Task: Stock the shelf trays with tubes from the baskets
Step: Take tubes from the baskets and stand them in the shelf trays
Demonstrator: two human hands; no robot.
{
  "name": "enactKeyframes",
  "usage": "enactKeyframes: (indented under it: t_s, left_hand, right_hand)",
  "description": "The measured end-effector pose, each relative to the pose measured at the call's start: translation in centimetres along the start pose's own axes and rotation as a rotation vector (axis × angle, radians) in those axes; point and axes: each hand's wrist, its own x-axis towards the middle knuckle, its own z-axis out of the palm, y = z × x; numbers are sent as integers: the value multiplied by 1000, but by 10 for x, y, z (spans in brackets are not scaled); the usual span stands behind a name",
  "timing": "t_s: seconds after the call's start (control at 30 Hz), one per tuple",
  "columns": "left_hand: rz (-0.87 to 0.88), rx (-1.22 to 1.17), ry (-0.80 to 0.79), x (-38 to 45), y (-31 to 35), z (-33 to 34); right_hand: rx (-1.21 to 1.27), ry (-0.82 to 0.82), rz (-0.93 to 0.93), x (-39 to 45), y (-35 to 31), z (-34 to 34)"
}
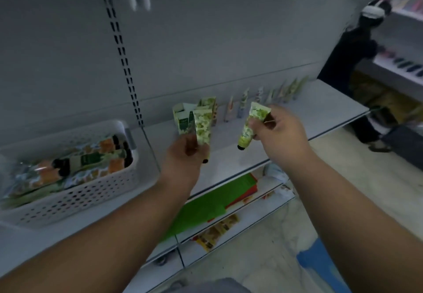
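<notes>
1. Two bare forearms reach in from the bottom corners toward the white shelf [325, 100], the biggest thing here apart from its pale back panel with a slotted upright [124, 64].
2. At the left end of that shelf stands a white perforated basket [75, 199], heaped with tubes [91, 157] printed in orange, green and white with black caps.
3. Below, a lower shelf carries a flat green pack [206, 203] with a red one just beside it, and printed packets lie on the shelf under that.
4. Far right, another person [352, 48] in dark clothes stands at a neighbouring rack, well apart from the work.
5. The left hand [183, 162] is curled round a green leaf-print tube [202, 125], held upright with its flat crimped end up and its black cap [205, 161] peeking out below the fingers.
6. The right hand [278, 128] pinches a second green leaf-print tube [251, 123] between thumb and fingertips, tilted, black cap pointing down and left, hanging clear above the shelf.
7. Just behind the left hand's tube stands a small open cardboard tray [183, 115] on the shelf, with matching green tubes upright in it; how many, I cannot tell.
8. Further along the back of the shelf runs a row of slim tubes [243, 101] standing on end, blurred and too small to read.
</notes>
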Motion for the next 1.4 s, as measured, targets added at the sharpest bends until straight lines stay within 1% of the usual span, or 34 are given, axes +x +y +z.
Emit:
enactKeyframes:
  t_s: [0.1,0.23,0.4,0.53,0.6,0.67,0.73,0.8,0.83,0.9,0.97,1.0,1.1,1.17,1.23,1.3,1.4]
  left_hand:
    - [21,134,140,21,0,16]
    - [17,231,265,36,-4,30]
    - [-13,264,458,44,-9,55]
    - [-25,284,527,47,-7,68]
    - [-13,291,544,49,-7,72]
    - [10,322,543,51,-9,75]
    - [25,351,544,52,-12,77]
    - [55,372,547,54,-16,78]
    - [83,380,543,56,-18,78]
    - [136,374,508,59,-21,77]
    - [164,380,448,64,-25,78]
    - [169,404,436,66,-27,77]
    - [192,532,506,67,-35,71]
    - [207,743,552,64,-44,66]
    - [187,901,544,59,-55,62]
    - [171,959,518,57,-64,61]
    - [193,1022,492,58,-71,61]
  right_hand:
    - [-122,-52,-142,40,6,0]
    - [-147,-149,-327,89,17,19]
    - [-181,-282,-553,140,34,51]
    - [-212,-425,-644,155,42,69]
    - [-297,-510,-705,159,48,78]
    - [-377,-510,-737,160,53,83]
    - [-343,-446,-763,159,54,84]
    - [-201,-390,-808,153,49,78]
    - [-105,-413,-821,148,45,73]
    - [33,-546,-798,138,38,65]
    - [27,-662,-751,135,33,61]
    - [-2,-672,-748,136,32,60]
    - [-48,-559,-767,145,26,56]
    - [-58,-496,-772,150,21,53]
    - [-107,-501,-789,152,21,56]
    - [-175,-525,-819,151,23,62]
    - [-275,-574,-825,146,26,75]
